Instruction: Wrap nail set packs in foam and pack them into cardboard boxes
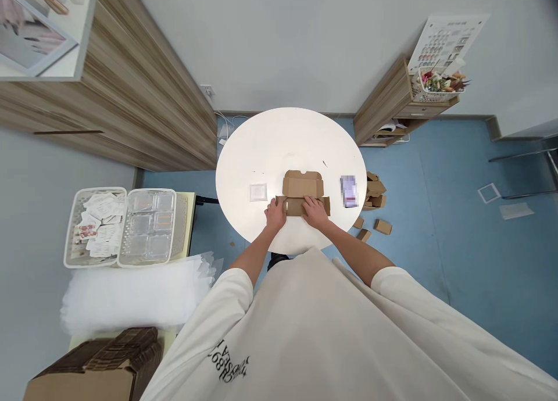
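Brown cardboard box (pixel 297 206): it sits near the front edge of the round white table (pixel 288 135), right in front of the person, with its lid (pixel 303 186) standing up at the back, so it looks only part folded
Left hand (pixel 275 214): it is at the left end of the box, with the fingers (pixel 271 203) close together against the edge, but I cannot tell if they grip it
Right hand (pixel 314 211): it lies on top of the box, with the fingers (pixel 308 200) close together, maybe pressing down to keep the card flat
Table: a clear bag (pixel 258 192) lies left of the box, and a purple card (pixel 348 190) lies right of it, maybe set apart to keep them handy
Floor: a pile of flat cardboard pieces (pixel 375 190) lies just past the table on the right
Left side: a white basket of paper slips (pixel 98 226) sits beside a clear plastic tray (pixel 148 226), with white foam sheets (pixel 131 296) near them
Writing: the white shirt (pixel 305 325) has black letters, but they are upside down and hard to read, and the purple card is too blurry to read
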`<state>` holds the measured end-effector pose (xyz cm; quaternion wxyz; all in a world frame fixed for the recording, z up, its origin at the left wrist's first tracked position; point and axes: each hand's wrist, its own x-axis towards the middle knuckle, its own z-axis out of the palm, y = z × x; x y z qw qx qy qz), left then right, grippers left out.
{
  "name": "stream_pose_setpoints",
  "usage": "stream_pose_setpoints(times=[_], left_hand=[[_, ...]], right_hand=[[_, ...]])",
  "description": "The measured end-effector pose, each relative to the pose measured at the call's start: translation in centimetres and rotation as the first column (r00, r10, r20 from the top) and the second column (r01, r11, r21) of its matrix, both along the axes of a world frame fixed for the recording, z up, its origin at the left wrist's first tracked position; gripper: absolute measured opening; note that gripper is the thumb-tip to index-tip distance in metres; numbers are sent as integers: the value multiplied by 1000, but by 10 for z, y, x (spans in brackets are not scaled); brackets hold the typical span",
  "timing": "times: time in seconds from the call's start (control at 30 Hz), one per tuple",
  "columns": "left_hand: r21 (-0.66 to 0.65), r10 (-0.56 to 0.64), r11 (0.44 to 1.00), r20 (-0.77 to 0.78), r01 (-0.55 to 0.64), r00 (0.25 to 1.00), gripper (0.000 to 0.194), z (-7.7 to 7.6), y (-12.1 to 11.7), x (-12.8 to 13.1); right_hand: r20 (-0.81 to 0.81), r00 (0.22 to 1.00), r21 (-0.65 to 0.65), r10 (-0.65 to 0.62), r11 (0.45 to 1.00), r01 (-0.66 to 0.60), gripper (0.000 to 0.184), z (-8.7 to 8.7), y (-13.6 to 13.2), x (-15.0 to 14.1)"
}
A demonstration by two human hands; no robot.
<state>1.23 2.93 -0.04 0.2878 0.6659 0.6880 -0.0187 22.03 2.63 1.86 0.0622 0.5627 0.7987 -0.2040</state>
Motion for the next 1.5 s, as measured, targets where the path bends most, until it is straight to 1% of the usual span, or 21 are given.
stream_pose_setpoints(times=[0.13, 0.23, 0.27, 0.33, 0.47, 0.57, 0.63, 0.73, 0.83, 0.93, 1.13, 1.27, 1.4, 1.5], left_hand=[[17, -68, 998, 79, 66, 995, 49, 7, -3, 1], [47, -82, 996, 145, 76, 986, 55, 13, -4, 4], [50, -63, 997, 164, 56, 984, 58, 14, -4, 5], [34, 15, 999, 187, -21, 982, 60, 14, -2, 7], [-45, 184, 983, 206, -178, 961, 54, 9, 5, 9], [-88, 261, 965, 249, -246, 933, 55, 6, 10, 9], [-105, 283, 959, 291, -264, 914, 57, 6, 11, 10], [-118, 262, 965, 341, -236, 903, 60, 8, 7, 14], [-104, 230, 973, 354, -206, 907, 61, 9, 2, 19], [-90, 219, 976, 327, -200, 919, 53, 6, 2, 23], [-105, 176, 982, 239, -155, 955, 35, -2, 13, 24], [-133, 133, 985, 148, -113, 980, 29, -1, 18, 23], [-147, 18, 989, 0, -18, 1000, 20, 4, 22, 21], [-168, -59, 985, -69, 47, 996, 18, 7, 25, 21]], right_hand=[[-4, 1000, 5, -4, 1000, 4, 37, -1, 0, 0], [-9, 1000, -1, -12, 1000, 12, 37, -2, 0, 0], [-13, 1000, -3, -13, 1000, 13, 37, -2, 0, 0], [-22, 1000, -7, -16, 1000, 16, 38, -2, -1, 0], [-25, 1000, -9, -16, 1000, 16, 39, -2, -2, 0], [-19, 1000, -5, -15, 1000, 15, 38, -2, -2, 0], [-23, 1000, 1, -15, 1000, 15, 39, -3, -3, 1], [-31, 999, -6, -13, 1000, 12, 44, -4, -3, 1], [-30, 999, -21, -21, 1000, 21, 57, -5, -2, 1], [-29, 999, -27, -25, 999, 24, 65, -8, -2, 1], [-16, 1000, -34, -23, 999, 22, 69, -14, -1, 2], [-26, 999, -44, -23, 999, 22, 75, -15, -1, 2], [-24, 999, -59, -24, 998, 22, 79, -13, -1, 2], [-15, 1000, -68, -24, 997, 23, 79, -11, -1, 1]])
